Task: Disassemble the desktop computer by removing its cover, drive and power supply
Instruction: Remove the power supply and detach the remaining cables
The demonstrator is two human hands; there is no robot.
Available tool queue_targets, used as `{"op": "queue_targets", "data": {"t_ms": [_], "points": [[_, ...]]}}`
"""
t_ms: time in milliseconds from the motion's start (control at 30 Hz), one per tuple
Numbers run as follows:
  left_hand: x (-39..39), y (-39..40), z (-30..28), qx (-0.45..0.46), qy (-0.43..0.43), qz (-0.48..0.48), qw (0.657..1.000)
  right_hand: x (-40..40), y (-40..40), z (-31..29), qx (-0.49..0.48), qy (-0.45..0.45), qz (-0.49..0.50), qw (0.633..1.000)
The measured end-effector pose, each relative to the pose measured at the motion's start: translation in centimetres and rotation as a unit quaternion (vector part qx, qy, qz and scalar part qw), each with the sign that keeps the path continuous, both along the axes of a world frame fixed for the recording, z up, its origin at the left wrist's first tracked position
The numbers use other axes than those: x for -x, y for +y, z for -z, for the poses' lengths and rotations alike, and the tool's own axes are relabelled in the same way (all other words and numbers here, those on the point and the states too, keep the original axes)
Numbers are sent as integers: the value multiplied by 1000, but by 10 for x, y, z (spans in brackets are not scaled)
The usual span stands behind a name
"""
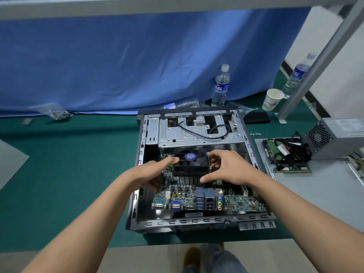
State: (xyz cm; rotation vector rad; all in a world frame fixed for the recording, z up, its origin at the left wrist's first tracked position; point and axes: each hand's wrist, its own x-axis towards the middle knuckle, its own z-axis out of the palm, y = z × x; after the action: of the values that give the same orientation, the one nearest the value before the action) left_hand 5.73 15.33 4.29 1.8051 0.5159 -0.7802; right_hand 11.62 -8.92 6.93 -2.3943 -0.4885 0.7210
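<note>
The open computer case [197, 174] lies on the green mat [69, 174] at frame centre. The removed cover [325, 184], at right, carries the power supply [338, 136] and drive [275, 150]. Your left hand [157, 172] and right hand [230, 168] grip the CPU cooler [190, 164], fingers curled around its sides.

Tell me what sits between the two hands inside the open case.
In the head view, the black CPU cooler fan on its finned heatsink sits between the left hand and right hand, over the motherboard.
</note>
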Motion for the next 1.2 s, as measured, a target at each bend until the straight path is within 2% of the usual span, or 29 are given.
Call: {"op": "queue_targets", "data": {"t_ms": [267, 633, 767, 967, 1067, 1200], "points": [[22, -4, -21, -35, -39, 7, 999, 13, -4, -12, 20, -75, -37, 996], [72, -61, -57, -34, -64, -117, 991, 32, -44, -32, -53, -97, -90, 990], [95, -92, -65, -70, -95, -163, 980, 45, -62, -35, -75, -120, -115, 983], [106, -131, -71, -129, -120, -178, 968, 53, -98, -35, -122, -123, -114, 978], [97, -155, -70, -144, -127, -155, 969, 50, -126, -34, -132, -129, -96, 978], [74, -199, -65, -123, -123, -120, 977, 38, -175, -28, -128, -110, -59, 984]]}}
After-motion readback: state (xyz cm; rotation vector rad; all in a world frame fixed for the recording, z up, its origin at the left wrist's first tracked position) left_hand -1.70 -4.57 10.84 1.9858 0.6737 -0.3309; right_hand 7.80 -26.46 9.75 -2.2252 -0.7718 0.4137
